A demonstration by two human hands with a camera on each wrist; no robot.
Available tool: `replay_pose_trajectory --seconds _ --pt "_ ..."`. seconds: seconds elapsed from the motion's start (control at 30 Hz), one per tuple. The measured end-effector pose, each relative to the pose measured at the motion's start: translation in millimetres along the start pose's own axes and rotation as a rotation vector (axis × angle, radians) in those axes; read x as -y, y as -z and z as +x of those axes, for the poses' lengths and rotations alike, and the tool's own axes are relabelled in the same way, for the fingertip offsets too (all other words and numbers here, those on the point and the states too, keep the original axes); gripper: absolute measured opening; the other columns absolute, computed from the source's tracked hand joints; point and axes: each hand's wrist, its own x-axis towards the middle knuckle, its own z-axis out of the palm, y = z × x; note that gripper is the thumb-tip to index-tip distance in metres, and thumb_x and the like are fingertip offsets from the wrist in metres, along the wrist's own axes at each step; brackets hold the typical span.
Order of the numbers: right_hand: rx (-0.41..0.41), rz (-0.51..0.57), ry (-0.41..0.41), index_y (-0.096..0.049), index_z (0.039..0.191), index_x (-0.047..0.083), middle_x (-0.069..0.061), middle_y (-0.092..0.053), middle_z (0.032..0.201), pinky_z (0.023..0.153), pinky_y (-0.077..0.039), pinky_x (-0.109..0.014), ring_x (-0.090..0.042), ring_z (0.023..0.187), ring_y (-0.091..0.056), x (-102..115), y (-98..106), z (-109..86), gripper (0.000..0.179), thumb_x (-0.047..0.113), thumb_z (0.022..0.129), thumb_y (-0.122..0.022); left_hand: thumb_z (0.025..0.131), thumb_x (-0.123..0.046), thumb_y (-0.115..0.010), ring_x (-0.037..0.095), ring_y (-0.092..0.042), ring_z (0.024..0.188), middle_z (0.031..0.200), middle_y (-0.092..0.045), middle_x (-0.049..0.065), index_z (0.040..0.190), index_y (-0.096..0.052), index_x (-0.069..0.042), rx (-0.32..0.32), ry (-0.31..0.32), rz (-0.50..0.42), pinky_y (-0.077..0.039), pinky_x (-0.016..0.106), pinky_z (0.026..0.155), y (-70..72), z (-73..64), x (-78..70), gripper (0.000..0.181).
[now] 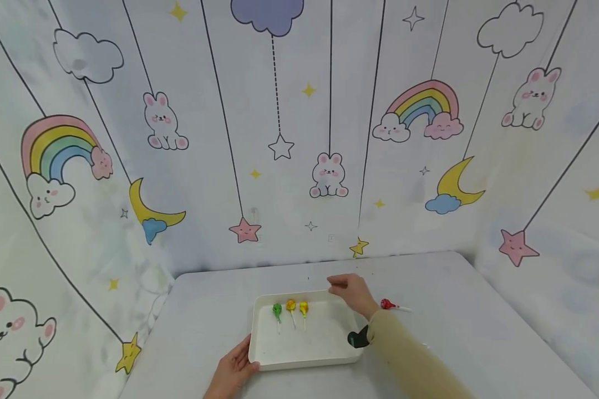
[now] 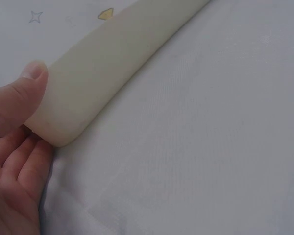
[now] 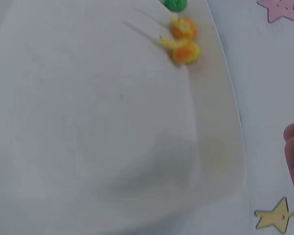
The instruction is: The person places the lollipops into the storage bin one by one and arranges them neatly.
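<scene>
A white rectangular tray (image 1: 329,360) sits on the table. My left hand (image 1: 233,368) grips its near left corner; in the left wrist view the thumb (image 2: 36,81) lies against the outer wall and the fingers curl below. Inside, toward the back, a green lollipop (image 1: 277,308), an orange one (image 1: 291,305) and a yellow one (image 1: 304,307) lie in a row, sticks toward me. Over the tray's far right corner is my right hand (image 1: 351,291), fingers loosely bent, with nothing visible in them. To its right, outside the tray, lies a red lollipop (image 1: 386,303).
The white-covered table (image 1: 207,310) runs back to a cloth backdrop (image 1: 289,205) printed with rabbits, stars, moons and rainbows. A dark wrist camera (image 1: 358,337) on the right forearm overlaps the tray's right side.
</scene>
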Motion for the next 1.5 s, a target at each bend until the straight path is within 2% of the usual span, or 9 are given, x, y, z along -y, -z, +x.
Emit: replay_pose_trajectory --seconds 0.17,0.33,0.4,0.6,0.77,0.93,1.13,1.37,1.5 --pt "-0.015 -0.049 0.017 -0.072 0.128 0.006 -0.015 -0.072 0.127 0.095 -0.062 -0.042 -0.028 0.113 -0.07 -32.1 42.5 -6.6 0.033 0.013 0.096 -0.072 0.093 -0.023 -0.078 0.045 -0.029 0.15 0.16 -0.029 0.035 0.155 -0.027 0.013 0.001 0.021 0.003 -0.05 0.019 0.108 1.1 -1.0 -1.1 0.089" --pt "0.033 -0.2 0.016 -0.072 0.126 0.002 -0.021 -0.072 0.124 0.076 -0.062 -0.036 -0.026 0.101 -0.072 -55.4 74.1 -13.2 0.032 0.01 0.096 -0.071 0.093 -0.021 -0.077 0.047 -0.028 0.15 0.16 -0.027 0.036 0.155 -0.027 0.014 -0.001 0.009 -0.01 -0.05 0.021 0.109 2.3 -3.5 -3.5 0.087" --pt "0.067 -0.29 0.021 -0.073 0.124 -0.001 -0.022 -0.073 0.121 0.075 -0.062 -0.038 -0.025 0.097 -0.071 -63.4 81.3 -14.9 0.03 0.005 0.095 -0.07 0.094 -0.02 -0.077 0.047 -0.027 0.15 0.16 -0.027 0.037 0.155 -0.026 0.015 0.001 0.004 -0.025 -0.049 0.021 0.11 2.7 -4.5 -4.7 0.087" --pt "0.147 -0.528 0.035 -0.076 0.116 0.0 -0.016 -0.076 0.114 0.096 -0.06 -0.053 -0.033 0.106 -0.071 -81.4 89.2 -16.2 0.026 0.002 0.091 -0.074 0.093 -0.018 -0.076 0.047 -0.026 0.15 0.16 -0.026 0.037 0.155 -0.025 0.016 0.007 0.009 -0.037 -0.049 0.021 0.11 1.9 -5.4 -7.6 0.087" --pt "0.176 -0.657 0.086 -0.077 0.114 -0.002 -0.014 -0.077 0.109 0.093 -0.061 -0.049 -0.034 0.104 -0.071 -88.6 91.2 -16.1 0.025 0.005 0.09 -0.075 0.093 -0.016 -0.076 0.047 -0.026 0.15 0.16 -0.026 0.036 0.155 -0.025 0.016 -0.001 0.003 -0.033 -0.049 0.02 0.109 0.0 -5.0 -9.7 0.086" --pt "0.147 -0.684 0.104 -0.078 0.108 -0.002 -0.013 -0.078 0.104 0.087 -0.063 -0.047 -0.03 0.096 -0.073 -91.3 93.3 -18.4 0.019 0.003 0.089 -0.076 0.093 -0.014 -0.077 0.047 -0.024 0.15 0.16 -0.025 0.037 0.154 -0.025 0.016 0.007 -0.011 -0.039 -0.047 0.019 0.111 -2.6 -3.3 -10.2 0.086" --pt "0.136 -0.684 0.119 -0.08 0.101 0.001 -0.009 -0.078 0.098 0.079 -0.063 -0.042 -0.02 0.086 -0.07 -94.0 90.6 -18.5 0.014 0.002 0.088 -0.076 0.092 -0.014 -0.078 0.046 -0.025 0.15 0.16 -0.025 0.037 0.155 -0.026 0.016 0.0 0.001 -0.041 -0.048 0.02 0.111 -3.4 -2.5 -9.9 0.087" --pt "0.107 -0.652 0.098 -0.078 0.106 -0.001 -0.012 -0.078 0.1 0.085 -0.063 -0.046 -0.028 0.093 -0.073 -97.0 89.3 -19.3 0.018 0.002 0.089 -0.075 0.093 -0.015 -0.077 0.048 -0.023 0.15 0.16 -0.024 0.037 0.154 -0.024 0.017 0.013 0.002 -0.025 -0.047 0.02 0.111 -2.4 -3.6 -9.9 0.087" --pt "0.057 -0.607 0.099 -0.078 0.107 -0.002 -0.012 -0.078 0.1 0.083 -0.064 -0.044 -0.026 0.092 -0.073 -86.7 92.8 -17.2 0.018 0.002 0.089 -0.075 0.094 -0.016 -0.076 0.047 -0.022 0.15 0.16 -0.023 0.037 0.154 -0.023 0.017 0.021 0.006 -0.027 -0.047 0.019 0.111 -2.0 -2.8 -8.1 0.087"
